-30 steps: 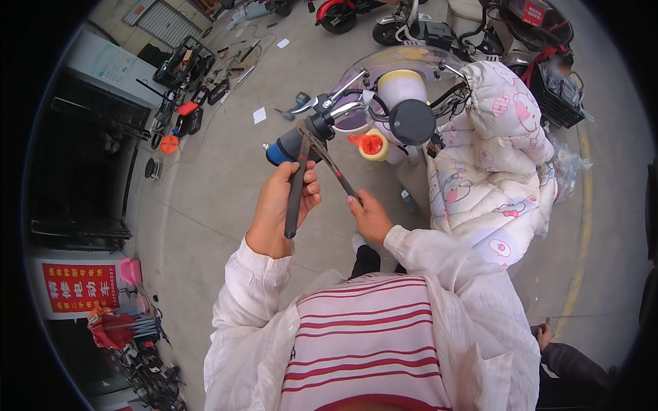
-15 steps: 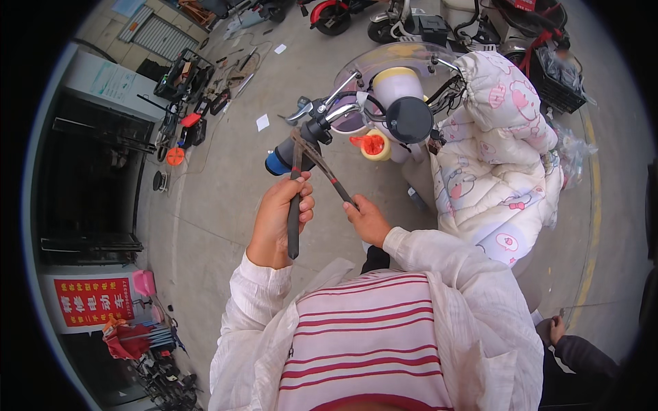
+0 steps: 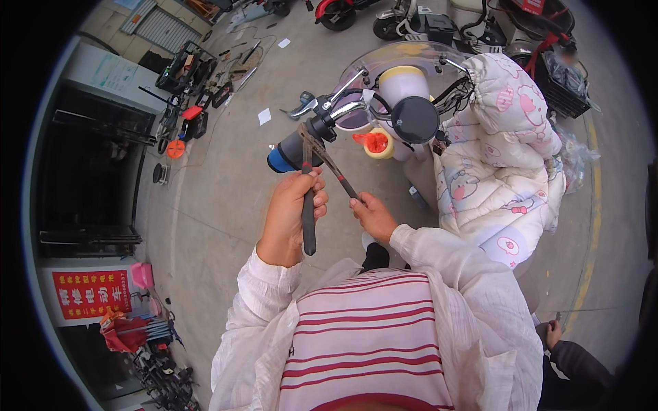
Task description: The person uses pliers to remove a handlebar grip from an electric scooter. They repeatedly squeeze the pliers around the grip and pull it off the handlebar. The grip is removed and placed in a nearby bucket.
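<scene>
Both my hands hold a pair of long-handled pliers (image 3: 327,159) with rusty jaws and dark grips marked in red. My left hand (image 3: 291,209) is wrapped round one handle, which stands nearly upright. The other handle slants down to the right, its end gripped by my right hand (image 3: 375,218). The handles are spread apart. The jaws lie over the dark handlebar grip (image 3: 291,152) of an electric scooter, beside its blue end; whether they bite on it I cannot tell. A brake lever (image 3: 301,106) and a round black mirror (image 3: 415,120) are close by.
A padded white cover (image 3: 490,178) with pink cartoon prints drapes the scooter's right side. Tools and a black crate (image 3: 185,65) lie on the concrete at far left. Other scooters (image 3: 411,24) stand at the back. Another person's hand (image 3: 553,334) shows at lower right.
My left hand and its handle have moved slightly right, bringing the two handles a little closer together. The jaws have shifted slightly right along the handlebar grip.
</scene>
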`<act>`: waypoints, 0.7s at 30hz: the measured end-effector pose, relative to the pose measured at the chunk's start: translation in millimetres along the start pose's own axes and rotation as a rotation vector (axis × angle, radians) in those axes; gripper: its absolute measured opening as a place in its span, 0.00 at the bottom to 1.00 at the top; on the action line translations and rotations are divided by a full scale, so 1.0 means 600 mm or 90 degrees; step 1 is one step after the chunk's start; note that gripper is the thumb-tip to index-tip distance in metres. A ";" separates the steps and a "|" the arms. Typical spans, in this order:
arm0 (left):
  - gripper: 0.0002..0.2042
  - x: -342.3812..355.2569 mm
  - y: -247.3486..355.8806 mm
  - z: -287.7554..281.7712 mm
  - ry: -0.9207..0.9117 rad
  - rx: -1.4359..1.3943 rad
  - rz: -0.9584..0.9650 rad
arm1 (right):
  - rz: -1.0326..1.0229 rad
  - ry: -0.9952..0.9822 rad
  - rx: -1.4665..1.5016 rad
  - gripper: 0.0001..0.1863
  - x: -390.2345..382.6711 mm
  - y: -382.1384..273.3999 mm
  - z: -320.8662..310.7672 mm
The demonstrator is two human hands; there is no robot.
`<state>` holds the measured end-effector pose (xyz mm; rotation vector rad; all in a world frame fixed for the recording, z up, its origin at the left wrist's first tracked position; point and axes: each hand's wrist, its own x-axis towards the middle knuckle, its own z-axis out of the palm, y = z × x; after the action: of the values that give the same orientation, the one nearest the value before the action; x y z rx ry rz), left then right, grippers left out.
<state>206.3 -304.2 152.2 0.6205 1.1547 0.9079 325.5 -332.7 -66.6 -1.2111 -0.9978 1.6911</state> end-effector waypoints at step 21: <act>0.14 -0.018 0.045 0.008 0.015 0.043 -0.042 | 0.007 -0.058 0.116 0.15 -0.008 0.004 0.027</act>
<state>201.9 -299.6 180.6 0.6245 1.2247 0.8253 310.2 -340.1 -63.4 -1.0301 -0.8710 1.8171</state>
